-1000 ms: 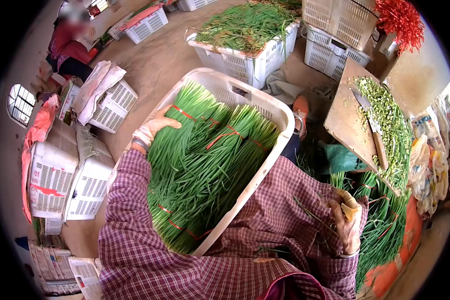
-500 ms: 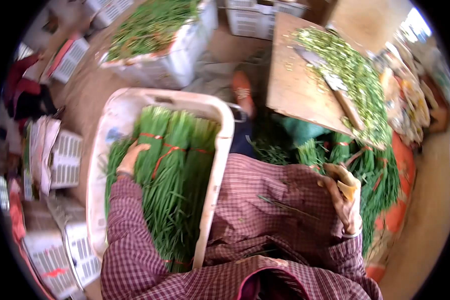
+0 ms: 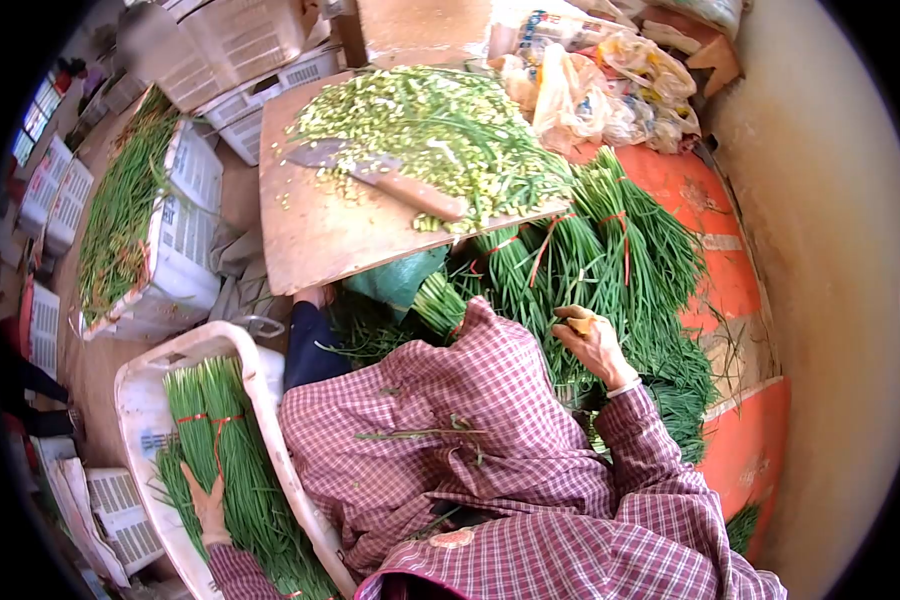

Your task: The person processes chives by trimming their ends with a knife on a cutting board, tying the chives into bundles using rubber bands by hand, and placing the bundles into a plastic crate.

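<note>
Far left: white vented crate heaped with loose greens, tangled, some browning at the tips.

Lower left: white plastic tub with a thick rounded rim, beside the lap. In it, chive bundles, pale stem ends toward the far end, bound with thin red bands. Left hand lies on these, fingers spread apart along the leaves; no full grip around a bundle visible. Step in hand, as I judge it: handling banded bundles at the tub. A lift from this pose would call for fingers closing round one bundle near its band, stems kept together; the long leaves look limp and likely to trail.

Middle: checked smock draped over the lap, soft, creased, a few stray blades caught on it. Above it, a flat wooden board, worn, pale brown. On the board, a knife, broad dull blade and plain wooden handle, against a loose pile of chopped stems, pale green, short, moist-looking.

Right: second stack of banded chives, dense and glossy, partly under the board's edge, spread over orange-red sheeting. Right hand over this stack, fingers curled in narrow, something yellowish at the tips; cannot tell if anything is held, nor whether it touches the leaves. Beyond: crumpled translucent plastic bags.
</note>
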Available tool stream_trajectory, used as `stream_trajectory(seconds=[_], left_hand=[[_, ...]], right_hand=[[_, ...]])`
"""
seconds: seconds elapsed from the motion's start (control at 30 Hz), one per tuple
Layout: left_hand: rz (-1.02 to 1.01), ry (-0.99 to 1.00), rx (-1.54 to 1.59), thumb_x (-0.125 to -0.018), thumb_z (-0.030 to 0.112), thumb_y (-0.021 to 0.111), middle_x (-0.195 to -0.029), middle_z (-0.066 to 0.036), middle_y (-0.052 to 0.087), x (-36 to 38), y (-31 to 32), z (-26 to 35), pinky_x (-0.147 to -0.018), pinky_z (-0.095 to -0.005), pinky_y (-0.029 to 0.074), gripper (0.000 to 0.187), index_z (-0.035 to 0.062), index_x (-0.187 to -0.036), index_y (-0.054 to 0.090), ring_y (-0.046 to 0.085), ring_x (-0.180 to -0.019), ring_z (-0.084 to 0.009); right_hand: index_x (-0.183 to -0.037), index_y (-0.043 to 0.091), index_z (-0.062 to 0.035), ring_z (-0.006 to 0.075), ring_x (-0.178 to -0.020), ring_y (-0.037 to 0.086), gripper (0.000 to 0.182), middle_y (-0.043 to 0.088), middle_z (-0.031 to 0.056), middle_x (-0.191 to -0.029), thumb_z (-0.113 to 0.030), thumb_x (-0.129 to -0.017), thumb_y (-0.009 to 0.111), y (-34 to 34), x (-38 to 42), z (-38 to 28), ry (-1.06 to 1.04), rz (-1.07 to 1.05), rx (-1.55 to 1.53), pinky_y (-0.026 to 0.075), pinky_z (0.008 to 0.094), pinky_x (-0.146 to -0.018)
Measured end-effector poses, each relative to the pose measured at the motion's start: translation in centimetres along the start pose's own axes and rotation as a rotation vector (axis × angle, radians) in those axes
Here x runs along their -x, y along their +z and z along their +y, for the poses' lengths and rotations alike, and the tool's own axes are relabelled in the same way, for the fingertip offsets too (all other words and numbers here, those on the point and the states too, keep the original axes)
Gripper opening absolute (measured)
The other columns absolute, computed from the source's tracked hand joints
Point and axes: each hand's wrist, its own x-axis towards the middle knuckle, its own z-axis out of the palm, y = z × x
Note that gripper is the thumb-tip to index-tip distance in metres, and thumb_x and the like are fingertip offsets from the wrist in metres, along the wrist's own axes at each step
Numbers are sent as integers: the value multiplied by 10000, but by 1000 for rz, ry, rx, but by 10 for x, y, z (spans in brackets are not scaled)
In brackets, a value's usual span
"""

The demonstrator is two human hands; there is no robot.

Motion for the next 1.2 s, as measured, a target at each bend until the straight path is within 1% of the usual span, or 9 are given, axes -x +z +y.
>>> stream_trajectory(seconds=[0.23, 0.3, 0.6, 0.67, 0.83, 0.97, 1.03, 1.17, 1.2], left_hand=[[54, -73, -109, -923, 95, 624, -1593, -216, 327, 63, -16, -33, -1186, -412, 269, 782, 34, -1594, 227, 354, -1441, -332], [17, -357, -109, -907, 485, 699, -1562, -182, 399, 106, -28, 26, -1171, -384, 304, 898, 33, -1569, 296, 409, -1385, -375], [427, 28, -164, -911, 379, 733, -1407, -218, 564, 126, -21, 167, -1102, -402, 382, 721, 4, -1467, 469, 558, -1216, -339], [428, 95, 278, -920, 39, 610, -1570, -211, 366, 104, -5, 153, -1184, -407, 278, 716, -10, -1559, 293, 369, -1433, -317], [359, 302, 436, -884, -66, 617, -1474, -172, 497, 86, 7, 254, -1156, -391, 359, 612, -4, -1468, 446, 498, -1346, -270], [260, 431, 684, -863, 11, 732, -1314, -145, 631, 76, 29, 312, -1076, -357, 464, 481, -10, -1323, 592, 596, -1230, -230], [134, 580, 578, -866, 58, 742, -1342, -141, 615, 78, 37, 349, -1110, -367, 425, 504, -4, -1341, 585, 586, -1241, -238], [-68, 828, 567, -791, 316, 854, -1515, -170, 465, 85, 79, 412, -1196, -395, 308, 872, 24, -1492, 425, 415, -1424, -278], [-79, 926, 542, -794, 566, 785, -1578, -194, 359, 86, 91, 424, -1208, -416, 288, 1038, 54, -1559, 305, 362, -1447, -324]], right_hand=[[-1294, 554, -26, 369, -1057, 641, 517, 678, 190, -1128, -252, -861, 721, -14, -87, 68, -96, 351, 115, 509, 434, -936], [-1291, 567, -12, 376, -1091, 630, 558, 674, 198, -1168, -281, -832, 736, -30, -120, 94, -32, 434, 248, 495, 430, -960], [-1495, 352, -40, 378, -1179, 614, 1125, 600, 224, -1326, -568, -643, 862, -71, -178, 169, 586, 209, 488, 510, 470, -971], [-1527, 361, -73, 348, -1157, 637, 1050, 637, 195, -1309, -456, -660, 814, -70, -178, 200, 509, 274, 358, 516, 427, -962], [-1152, 609, -31, 354, -1018, 629, 540, 664, 193, -1090, -392, -759, 690, -82, -174, 290, 178, 206, 231, 490, 435, -876], [-1294, 495, 78, 284, -988, 597, 713, 634, 182, -1115, -295, -736, 735, -93, -106, 270, 74, 546, -30, 485, 395, -880], [-1405, 424, 57, 250, -1026, 586, 766, 609, 156, -1200, -250, -771, 725, -132, -52, 140, 181, 200, -354, 483, 373, -908], [-1484, 317, 82, 271, -1175, 538, 818, 511, 193, -1387, -129, -826, 755, -146, -15, 48, -45, 233, -440, 431, 404, -1046], [-1511, 281, 90, 278, -1224, 522, 842, 478, 205, -1450, -88, -845, 765, -149, -6, 24, -114, 238, -466, 414, 415, -1092]])
